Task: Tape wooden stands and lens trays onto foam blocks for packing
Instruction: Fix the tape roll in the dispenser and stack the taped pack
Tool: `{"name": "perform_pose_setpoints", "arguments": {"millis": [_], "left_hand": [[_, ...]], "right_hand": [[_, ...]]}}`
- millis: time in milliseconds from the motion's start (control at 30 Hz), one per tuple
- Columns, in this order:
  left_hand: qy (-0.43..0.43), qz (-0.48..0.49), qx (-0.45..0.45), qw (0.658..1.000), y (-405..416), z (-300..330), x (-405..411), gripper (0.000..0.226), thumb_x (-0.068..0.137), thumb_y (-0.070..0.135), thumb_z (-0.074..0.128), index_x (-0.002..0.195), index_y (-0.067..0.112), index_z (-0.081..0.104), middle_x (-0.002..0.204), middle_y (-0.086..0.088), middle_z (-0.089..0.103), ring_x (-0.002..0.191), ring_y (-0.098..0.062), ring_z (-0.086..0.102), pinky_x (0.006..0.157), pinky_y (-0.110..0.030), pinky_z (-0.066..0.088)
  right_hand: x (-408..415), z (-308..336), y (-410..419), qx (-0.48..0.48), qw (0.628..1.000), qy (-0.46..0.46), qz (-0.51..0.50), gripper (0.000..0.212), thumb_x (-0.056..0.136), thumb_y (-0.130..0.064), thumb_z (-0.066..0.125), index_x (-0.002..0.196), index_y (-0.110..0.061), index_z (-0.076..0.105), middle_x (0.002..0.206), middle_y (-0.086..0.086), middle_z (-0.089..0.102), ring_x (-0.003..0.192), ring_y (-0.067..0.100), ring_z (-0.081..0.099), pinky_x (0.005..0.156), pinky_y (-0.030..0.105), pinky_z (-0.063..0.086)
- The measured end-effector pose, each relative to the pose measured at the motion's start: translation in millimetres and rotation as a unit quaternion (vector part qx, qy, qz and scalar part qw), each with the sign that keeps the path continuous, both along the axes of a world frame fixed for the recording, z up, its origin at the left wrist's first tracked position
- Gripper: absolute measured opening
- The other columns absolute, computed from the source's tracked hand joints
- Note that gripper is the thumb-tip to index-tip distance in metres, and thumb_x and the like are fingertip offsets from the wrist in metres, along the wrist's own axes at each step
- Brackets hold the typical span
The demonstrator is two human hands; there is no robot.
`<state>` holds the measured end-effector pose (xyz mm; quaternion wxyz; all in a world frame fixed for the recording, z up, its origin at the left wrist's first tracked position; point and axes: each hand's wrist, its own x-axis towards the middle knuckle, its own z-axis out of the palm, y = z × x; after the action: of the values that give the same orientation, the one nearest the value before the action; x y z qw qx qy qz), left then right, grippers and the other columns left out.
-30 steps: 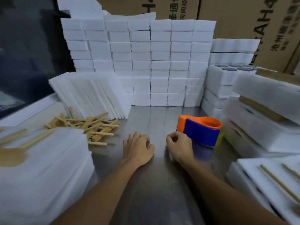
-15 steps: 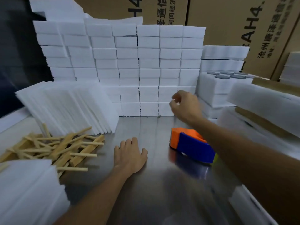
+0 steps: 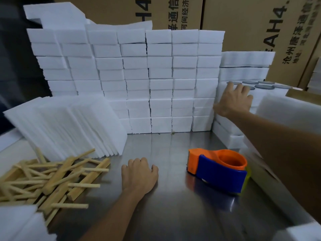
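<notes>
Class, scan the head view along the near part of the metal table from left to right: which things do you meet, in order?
Pile of wooden sticks → left hand, resting on the table → orange and blue tape dispenser → right forearm.

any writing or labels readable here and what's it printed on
"H4": large black letters, cut off by the frame, on the middle cardboard box
"通信": Chinese print beside it on the same box; the smaller column next to it is too blurred to read
"AH4": large letters on the right cardboard box
"沧州": start of a Chinese line on that box; the rest is blurred
Tape dispenser: no text visible
</notes>
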<state>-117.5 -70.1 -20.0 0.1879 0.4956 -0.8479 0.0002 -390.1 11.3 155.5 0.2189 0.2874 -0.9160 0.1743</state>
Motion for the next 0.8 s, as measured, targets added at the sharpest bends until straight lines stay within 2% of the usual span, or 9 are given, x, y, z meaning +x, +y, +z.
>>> {"name": "perform_pose_setpoints", "arguments": {"millis": [133,300,433,567,800], "left_hand": [[0.003,-0.001,-0.001,1.0,1,0,0,0.032,0.095,0.049,0.035,0.079,0.022,0.044,0.079,0.006,0.043,0.079,-0.016,0.039,0.074,-0.034,0.031],[0.007,-0.002,0.01,1.0,2,1,0,0.032,0.095,0.048,0.034,0.079,0.022,0.045,0.079,0.005,0.046,0.081,-0.017,0.044,0.08,-0.036,0.039],[0.008,-0.006,0.01,1.0,3,2,0,0.033,0.095,0.048,0.034,0.078,0.022,0.045,0.077,0.005,0.046,0.08,-0.016,0.045,0.077,-0.035,0.037],[0.009,-0.006,0.007,1.0,4,2,0,0.033,0.095,0.048,0.034,0.077,0.022,0.044,0.077,0.005,0.046,0.08,-0.016,0.045,0.076,-0.034,0.036],[0.019,-0.018,-0.008,1.0,3,0,2,0.034,0.095,0.047,0.037,0.072,0.022,0.04,0.073,0.007,0.043,0.077,-0.015,0.042,0.072,-0.032,0.031]], "right_hand": [[-11,6,4,0.004,0.999,-0.006,-0.054,0.072,0.082,-0.028,0.071,0.138,-0.003,0.035,0.142,0.024,0.042,0.133,0.039,0.034,0.102,0.047,0.036],[-16,6,9,0.043,0.995,0.04,-0.086,0.05,0.087,-0.015,0.064,0.13,0.001,0.045,0.134,0.022,0.048,0.132,0.038,0.034,0.102,0.046,0.04],[-14,9,13,0.034,0.997,0.031,-0.063,0.048,0.086,-0.013,0.068,0.128,0.001,0.049,0.131,0.021,0.05,0.131,0.038,0.034,0.094,0.046,0.044],[-1,10,12,0.023,0.999,0.045,-0.014,0.051,0.085,-0.016,0.073,0.126,0.002,0.05,0.13,0.023,0.051,0.132,0.04,0.034,0.091,0.047,0.046],[33,16,13,0.007,0.996,0.079,0.042,0.052,0.079,-0.011,0.075,0.123,0.001,0.05,0.128,0.022,0.053,0.129,0.04,0.036,0.087,0.046,0.046]]}}
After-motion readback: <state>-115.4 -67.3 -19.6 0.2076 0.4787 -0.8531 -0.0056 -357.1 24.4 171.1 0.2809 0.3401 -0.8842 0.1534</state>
